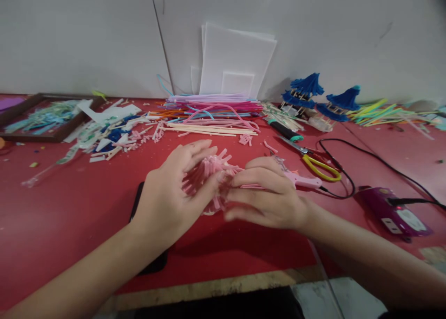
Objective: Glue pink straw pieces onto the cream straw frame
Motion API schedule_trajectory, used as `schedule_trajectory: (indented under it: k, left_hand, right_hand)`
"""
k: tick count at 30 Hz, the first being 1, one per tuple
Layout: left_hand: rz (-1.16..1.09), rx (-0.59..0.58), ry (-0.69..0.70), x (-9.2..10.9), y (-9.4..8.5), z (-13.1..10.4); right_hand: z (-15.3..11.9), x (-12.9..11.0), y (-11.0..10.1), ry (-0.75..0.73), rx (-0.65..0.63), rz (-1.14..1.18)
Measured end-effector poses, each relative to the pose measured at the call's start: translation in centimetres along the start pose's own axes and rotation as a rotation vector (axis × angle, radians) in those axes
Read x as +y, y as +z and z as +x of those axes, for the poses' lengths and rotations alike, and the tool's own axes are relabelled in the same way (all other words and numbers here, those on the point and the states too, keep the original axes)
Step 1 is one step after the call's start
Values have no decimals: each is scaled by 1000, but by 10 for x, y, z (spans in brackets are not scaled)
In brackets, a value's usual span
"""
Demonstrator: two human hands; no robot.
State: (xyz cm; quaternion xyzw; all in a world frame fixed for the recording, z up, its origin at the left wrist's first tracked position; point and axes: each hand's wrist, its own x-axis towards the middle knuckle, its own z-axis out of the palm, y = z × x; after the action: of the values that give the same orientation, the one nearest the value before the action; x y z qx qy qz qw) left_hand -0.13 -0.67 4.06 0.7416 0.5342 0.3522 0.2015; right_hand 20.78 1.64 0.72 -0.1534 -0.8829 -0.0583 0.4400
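A round pink piece [212,168] built from short pipe cleaners is held over the red table, its cut ends fanning out at the top. My left hand [174,193] curls around its left side, with the thumb pressed on the front. On the other side, my right hand [265,191] has its fingers closed against the right edge of the piece. A few pink strips show between those fingers; the fingertips are slightly blurred. Just behind the right hand lies a pink glue gun [306,181], partly hidden.
Pipe cleaners [212,107] and wooden sticks lie along the wall. Blue-roofed models [337,103], yellow-handled scissors [318,168] and a purple power strip [393,212] with a black cord occupy the right. Scraps [114,133] and a brown frame [59,135] are left; a black phone [156,263] lies under my left wrist.
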Motion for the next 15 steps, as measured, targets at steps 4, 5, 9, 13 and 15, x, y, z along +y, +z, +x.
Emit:
schedule_trajectory:
  k: [4, 5, 9, 13, 15]
  left_hand:
    - [-50, 10, 29, -3, -2, -1]
    - [-65, 17, 18, -5, -3, -1]
    - [-129, 10, -20, -14, -5, 5]
    - [-238, -7, 119, -29, -8, 18]
    - [-286, -44, 228, -35, -9, 24]
  right_hand:
    - [-2, 7, -6, 65, -6, 37]
    - [-3, 9, -8, 119, -17, 25]
    - [-8, 17, -22, 311, -14, -95]
    - [-26, 29, -49, 552, -57, -202]
    - [-44, 37, -64, 651, -260, -299]
